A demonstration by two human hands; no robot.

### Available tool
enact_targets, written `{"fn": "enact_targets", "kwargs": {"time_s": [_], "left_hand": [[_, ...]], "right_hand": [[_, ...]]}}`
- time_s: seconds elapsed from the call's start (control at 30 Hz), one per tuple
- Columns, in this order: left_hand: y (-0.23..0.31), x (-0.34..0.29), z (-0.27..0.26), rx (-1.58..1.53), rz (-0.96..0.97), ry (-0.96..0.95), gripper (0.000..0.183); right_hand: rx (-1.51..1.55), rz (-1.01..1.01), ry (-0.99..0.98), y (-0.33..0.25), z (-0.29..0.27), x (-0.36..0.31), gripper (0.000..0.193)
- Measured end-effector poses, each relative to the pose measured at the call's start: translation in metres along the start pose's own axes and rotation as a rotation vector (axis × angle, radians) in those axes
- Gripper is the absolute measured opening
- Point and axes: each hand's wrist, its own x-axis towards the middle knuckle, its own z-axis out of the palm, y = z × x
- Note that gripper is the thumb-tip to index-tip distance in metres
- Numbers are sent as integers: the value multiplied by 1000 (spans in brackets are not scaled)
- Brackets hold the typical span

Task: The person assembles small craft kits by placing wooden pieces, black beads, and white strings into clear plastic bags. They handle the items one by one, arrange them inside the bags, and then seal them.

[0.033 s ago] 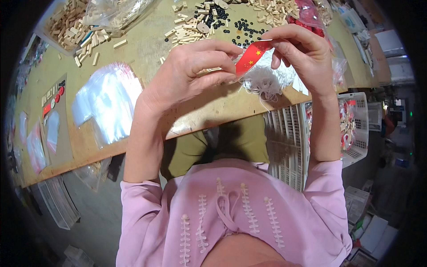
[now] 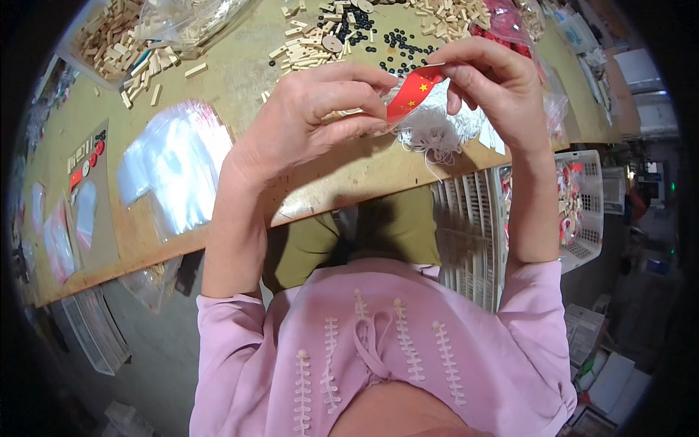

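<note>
My left hand (image 2: 313, 116) and my right hand (image 2: 495, 87) are raised together over the near edge of the wooden table (image 2: 233, 80). Between them is a small red flag with yellow stars (image 2: 412, 91). The left thumb and fingers pinch its lower left end, and the right fingertips pinch its upper right end. A tangle of white string (image 2: 437, 135) lies on the table just under the flag. Whether the left fingers also hold a small pale piece, I cannot tell.
A stack of clear plastic bags (image 2: 171, 171) lies at the left. Small wooden blocks (image 2: 116, 47) fill a tray at the far left, with wooden sticks (image 2: 306, 47) and black beads (image 2: 404, 47) beyond my hands. A white basket (image 2: 586, 218) hangs below the table's right end.
</note>
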Motion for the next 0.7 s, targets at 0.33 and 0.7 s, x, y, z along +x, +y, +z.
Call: {"fn": "enact_targets", "kwargs": {"time_s": [0.33,0.7], "left_hand": [[4,0,0,51,-30,-14,16],[-4,0,2,143,-5,51,12]], "right_hand": [[-123,321,-281,-10,29,7,12],[-71,421,-444,-11,26,6,16]]}}
